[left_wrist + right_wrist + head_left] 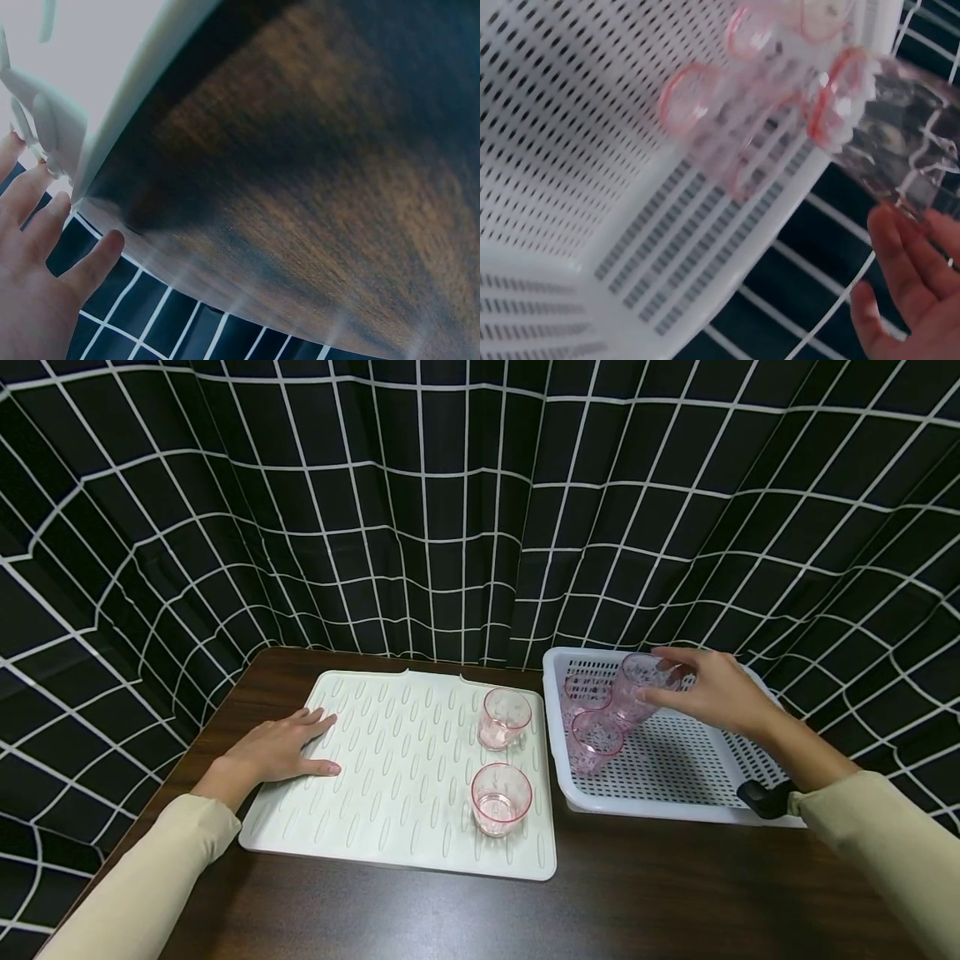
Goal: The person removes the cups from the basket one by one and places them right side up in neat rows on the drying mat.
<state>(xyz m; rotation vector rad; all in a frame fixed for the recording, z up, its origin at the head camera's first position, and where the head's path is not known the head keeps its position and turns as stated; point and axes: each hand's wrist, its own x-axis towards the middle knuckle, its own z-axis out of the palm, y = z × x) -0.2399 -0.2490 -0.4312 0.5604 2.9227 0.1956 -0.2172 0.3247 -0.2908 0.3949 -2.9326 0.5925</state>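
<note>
Watching someone sort out glasses at a table (675,877) here, so I'll place everything off the white drying mat (405,777), sides as the person sees them. Their right hand (712,689) is over past the mat's right edge, above a white perforated plastic basket (682,810), and it's got a pink-tinted clear tumbler (632,702) pinched between thumb and fingers. From the head view that tumbler looks a bit tilted, and it's off to the right of the mat too. At least two more pink-rimmed glasses (596,739) sit in the basket, on the side nearer the mat. Can't swear to the exact count, they overlap a fair bit.

Their left hand (281,747) is down on the mat's left edge, fingers and thumb spread wide, gripping nothing.

On the mat itself, over by its right side, two more tumblers stand mouth up: a rear one (504,720) toward the mat's far edge, and a front one (501,802) nearer the person, the two just apart. Pink rims on both. Behind the mat hangs a black curtain (420,485) with a white grid. Pale sleeves (885,860) come in from either side of the mat, btw.
</note>
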